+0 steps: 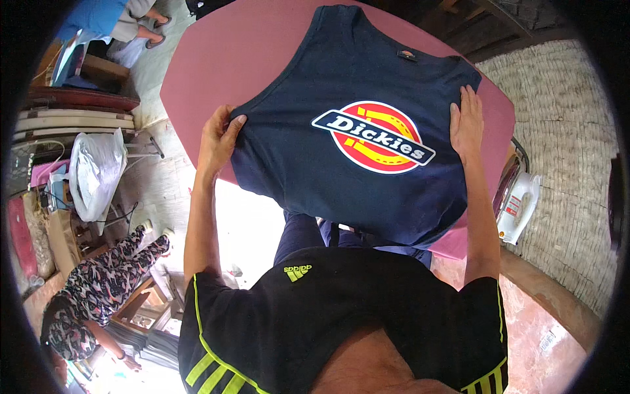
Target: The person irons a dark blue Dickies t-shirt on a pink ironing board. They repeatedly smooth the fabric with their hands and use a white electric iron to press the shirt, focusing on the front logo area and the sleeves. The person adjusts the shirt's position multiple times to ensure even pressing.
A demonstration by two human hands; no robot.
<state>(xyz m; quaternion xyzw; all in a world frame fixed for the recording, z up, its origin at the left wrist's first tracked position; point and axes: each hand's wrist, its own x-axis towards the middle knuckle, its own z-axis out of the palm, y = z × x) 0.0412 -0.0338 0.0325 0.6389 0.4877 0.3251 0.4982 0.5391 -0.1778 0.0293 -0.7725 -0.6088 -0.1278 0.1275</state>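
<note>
A dark navy sleeveless top (282, 151) is spread across a pink table (223, 59), its neckline pointing away from me. On its front is a large red, yellow and white printed emblem (374, 138), and a small label sits inside the neck. At the left edge of the cloth, my left hand (218, 139) pinches the fabric between thumb and fingers. My right hand (467, 123) lies flat along the right edge, fingers stretched out and pointing away from me. The near hem of the top hangs toward my lap.
Right of the table stands a white plastic jug (520, 209) by a textured wall (558, 118). Folded tables or boards (79, 121) and a plastic bag (97, 174) crowd the left. A person in patterned clothes (108, 285) is at lower left; another's legs (141, 29) show at upper left.
</note>
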